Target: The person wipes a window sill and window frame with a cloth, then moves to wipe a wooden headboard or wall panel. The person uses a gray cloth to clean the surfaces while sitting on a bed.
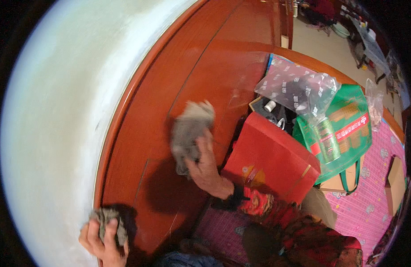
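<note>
A bunched grey cloth (192, 137) lies under my right hand (209, 167), against a glossy reddish-brown wood panel (205, 76). The cloth and fingers are blurred, and its upper end is paler. My left hand (105, 238), at the lower left, grips another crumpled grey-green cloth (117, 230) at the panel's rounded edge, beside the white wall (65, 133). Its fingers are bent over that cloth. A dark cuff and a red patterned sleeve (259, 202) cover my right wrist and forearm.
Close to my right forearm stands a red bag (272, 157). Behind it are a green carrier bag (352, 103), a printed clear plastic bag (285, 86) and a box with a white roll (270, 106). A pink patterned sheet (355, 207) spreads beneath, with a cardboard box (394, 183) at right.
</note>
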Motion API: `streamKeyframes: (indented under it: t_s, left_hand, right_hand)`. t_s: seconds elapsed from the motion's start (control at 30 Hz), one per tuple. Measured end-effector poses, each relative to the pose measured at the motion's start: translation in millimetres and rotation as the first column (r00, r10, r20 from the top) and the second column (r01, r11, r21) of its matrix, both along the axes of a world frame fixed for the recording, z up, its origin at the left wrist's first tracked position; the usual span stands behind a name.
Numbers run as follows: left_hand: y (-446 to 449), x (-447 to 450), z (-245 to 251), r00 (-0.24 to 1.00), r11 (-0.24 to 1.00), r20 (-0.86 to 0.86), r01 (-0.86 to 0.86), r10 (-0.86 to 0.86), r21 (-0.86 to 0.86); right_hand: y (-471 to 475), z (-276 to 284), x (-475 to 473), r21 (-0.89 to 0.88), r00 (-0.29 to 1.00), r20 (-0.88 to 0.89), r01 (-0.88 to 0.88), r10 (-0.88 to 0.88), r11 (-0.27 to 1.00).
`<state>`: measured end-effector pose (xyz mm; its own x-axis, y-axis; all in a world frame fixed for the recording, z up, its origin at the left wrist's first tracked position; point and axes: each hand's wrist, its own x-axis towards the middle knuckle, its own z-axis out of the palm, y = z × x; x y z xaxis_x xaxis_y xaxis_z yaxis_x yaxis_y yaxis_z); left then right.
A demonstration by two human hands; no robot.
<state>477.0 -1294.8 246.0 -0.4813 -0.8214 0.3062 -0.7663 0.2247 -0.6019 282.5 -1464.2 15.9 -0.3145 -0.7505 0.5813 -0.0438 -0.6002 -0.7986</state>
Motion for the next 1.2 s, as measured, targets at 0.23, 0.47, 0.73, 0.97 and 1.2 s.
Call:
streamKeyframes:
  t_s: [0.23, 0.47, 0.73, 0.97, 1.2]
  left_hand:
    - [32, 25, -35, 0.992, 0.998, 0.117, 0.046, -0.042, -0.033]
    - [52, 37, -54, 0.994, 0.993, 0.012, 0.109, -0.110, 0.044]
    - [-23, -32, -28, 0.941, 0.939, -0.038, 0.333, -0.337, -0.080]
    - [-66, -60, -55, 0.973, 0.957, 0.010, 0.229, -0.231, -0.181]
    - [54, 28, -74, 0.988, 0.994, 0.116, 0.108, -0.107, -0.001]
  right_hand:
    - [-31, 93, 19, -0.326, 0.959, -0.127, 0.202, -0.255, 0.923]
    - [59, -1, 33, -0.547, 0.810, -0.567, -0.233, -0.150, 0.804]
    - [119, -31, -104, 0.465, 0.782, 0.024, -0.560, 0.622, 0.686]
    - [210, -60, -193, 0.415, 0.560, 0.103, -0.776, 0.822, 0.475]
    - [264, -46, -204, 0.187, 0.133, -0.948, -0.505, 0.289, 0.843]
